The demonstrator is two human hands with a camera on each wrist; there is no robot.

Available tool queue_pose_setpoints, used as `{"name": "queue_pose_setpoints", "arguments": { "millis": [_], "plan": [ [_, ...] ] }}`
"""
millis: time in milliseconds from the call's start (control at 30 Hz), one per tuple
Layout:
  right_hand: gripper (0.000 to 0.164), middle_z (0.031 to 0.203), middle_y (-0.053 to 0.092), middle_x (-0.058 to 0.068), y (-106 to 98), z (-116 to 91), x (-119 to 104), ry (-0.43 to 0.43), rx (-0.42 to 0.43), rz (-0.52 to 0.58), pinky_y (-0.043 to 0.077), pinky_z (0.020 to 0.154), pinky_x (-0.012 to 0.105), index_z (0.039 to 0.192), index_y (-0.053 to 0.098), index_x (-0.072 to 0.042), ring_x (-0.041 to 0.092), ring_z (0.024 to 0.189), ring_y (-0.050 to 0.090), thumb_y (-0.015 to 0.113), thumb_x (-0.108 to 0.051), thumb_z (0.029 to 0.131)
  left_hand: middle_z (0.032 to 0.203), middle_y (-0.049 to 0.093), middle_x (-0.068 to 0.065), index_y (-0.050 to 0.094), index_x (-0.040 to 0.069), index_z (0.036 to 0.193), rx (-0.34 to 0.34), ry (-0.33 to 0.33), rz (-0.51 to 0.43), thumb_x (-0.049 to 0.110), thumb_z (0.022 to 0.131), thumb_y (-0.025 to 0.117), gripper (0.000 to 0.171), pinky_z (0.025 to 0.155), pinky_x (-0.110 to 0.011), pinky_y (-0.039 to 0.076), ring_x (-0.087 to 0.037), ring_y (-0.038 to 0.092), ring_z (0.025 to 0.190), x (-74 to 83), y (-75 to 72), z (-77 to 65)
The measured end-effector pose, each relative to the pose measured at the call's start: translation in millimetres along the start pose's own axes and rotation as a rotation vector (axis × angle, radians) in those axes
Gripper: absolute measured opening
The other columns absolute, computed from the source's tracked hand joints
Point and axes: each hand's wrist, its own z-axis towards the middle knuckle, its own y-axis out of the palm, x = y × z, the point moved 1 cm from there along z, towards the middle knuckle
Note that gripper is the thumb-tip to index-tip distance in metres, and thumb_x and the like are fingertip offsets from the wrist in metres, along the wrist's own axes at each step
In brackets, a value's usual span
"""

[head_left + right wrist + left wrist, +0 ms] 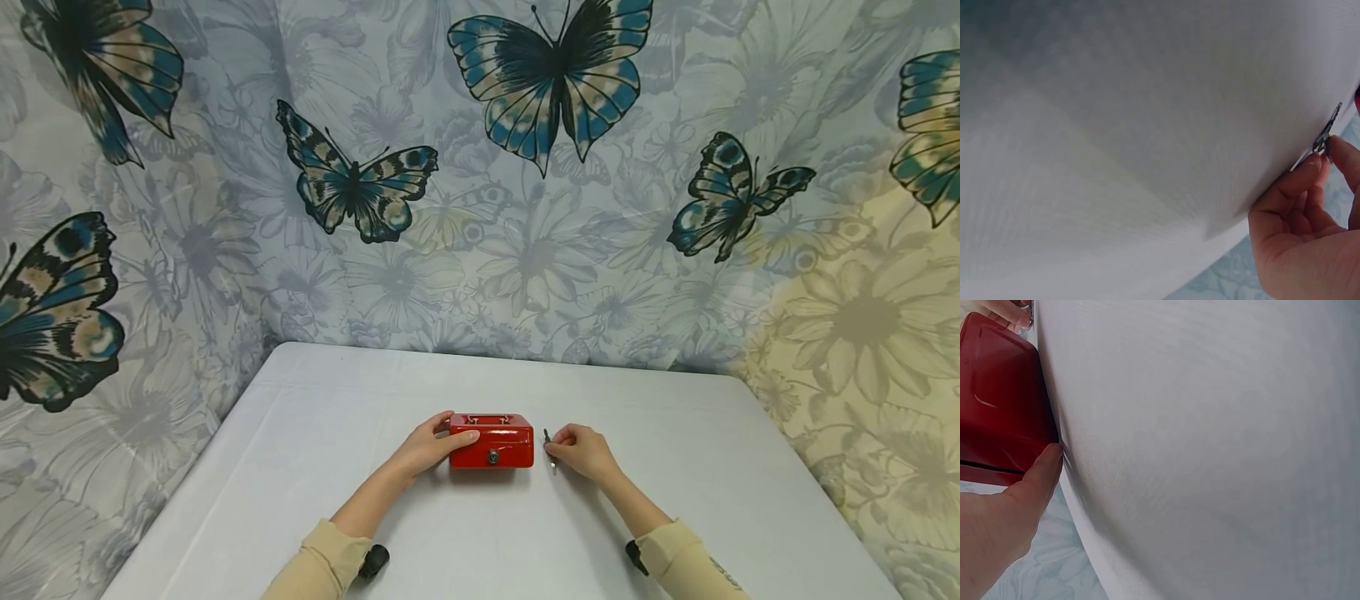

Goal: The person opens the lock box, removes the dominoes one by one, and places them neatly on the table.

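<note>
A small red metal cash box (pixel 492 450) with a top handle (pixel 489 420) and a round front lock (pixel 492 457) stands on the white table. My left hand (pixel 429 447) grips its left end, thumb over the front and the other fingers partly hidden behind. In the left wrist view the thumb (pixel 1038 472) lies along the red box (pixel 1000 387). Just right of the box, my right hand (pixel 587 452) pinches small silver keys (pixel 548 437) between thumb and fingertips. One key blade (pixel 1335 115) points away from the fingers in the right wrist view, close over the table.
A white cloth-covered table (pixel 360 383) spreads around both hands. Behind and beside it hangs a butterfly-and-flower patterned backdrop (pixel 540 250). Dark wrist devices show by the left sleeve (pixel 330 558) and the right sleeve (pixel 682 554).
</note>
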Motion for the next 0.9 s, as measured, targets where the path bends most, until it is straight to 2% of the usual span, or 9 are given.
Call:
{"name": "queue_pose_setpoints", "arguments": {
  "millis": [533,900],
  "plan": [
    [0.015,0.068,0.058,0.000,-4,-4,2,-0.008,0.007,0.086,0.044,0.052,0.025,0.082,0.065,-0.006,0.013,0.058,0.051,0.075,-0.016,0.084,0.146,0.042,-0.021,0.038,0.005,0.148,-0.003,-0.002,-0.002,0.054,0.079,0.075,0.092,0.102,-0.064,0.037,-0.043,0.037,0.133,1.0,0.7,-1.6],
    [0.013,0.074,0.065,0.001,-12,-11,0,0.028,0.012,0.184,0.044,0.054,0.025,0.088,0.069,-0.006,0.015,0.065,0.052,0.072,-0.019,0.087,0.146,0.042,-0.021,0.038,0.005,0.148,-0.003,0.005,0.001,0.054,0.079,0.075,0.093,0.101,-0.063,0.038,-0.043,0.037,0.133,1.1,0.2,-1.0]
  ]
}}
